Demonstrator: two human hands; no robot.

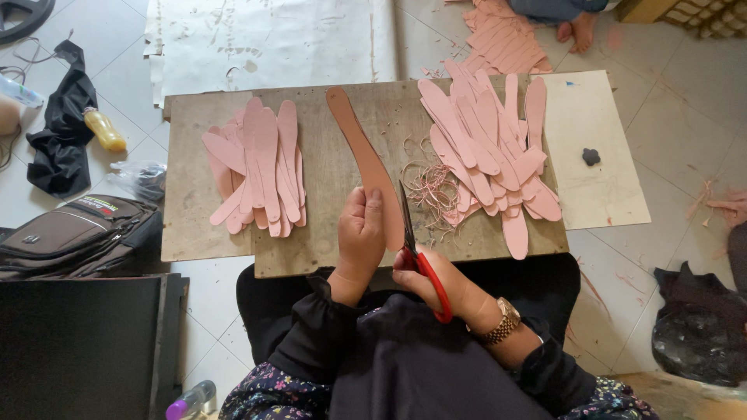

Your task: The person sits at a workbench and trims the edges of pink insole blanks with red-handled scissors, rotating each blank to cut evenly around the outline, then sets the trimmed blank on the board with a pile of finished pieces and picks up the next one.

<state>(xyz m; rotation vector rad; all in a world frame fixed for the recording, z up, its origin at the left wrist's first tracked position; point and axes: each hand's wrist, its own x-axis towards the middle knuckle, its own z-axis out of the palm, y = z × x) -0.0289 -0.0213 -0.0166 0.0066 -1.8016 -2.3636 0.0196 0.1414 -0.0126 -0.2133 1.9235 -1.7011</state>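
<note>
My left hand [361, 233] grips the near end of a long brown strip-shaped template [362, 152] that stretches away over the wooden board [191, 210]. In my right hand [436, 284] are red-handled scissors [416, 249], their blades pointing up along the strip's right edge. Left of the strip lies a heap of pink cut pieces [261, 167]. A larger heap of pink pieces [490, 148] lies to its right. Thin pink trimmings [432, 187] curl beside the scissors.
A pale board [603, 179] with a small dark lump [591, 156] adjoins the wooden board on the right. More pink pieces [506, 39] and another person's bare foot [576, 29] lie beyond. A brown bag [78, 237], black cloth [62, 132] and yellow bottle [105, 131] are at left.
</note>
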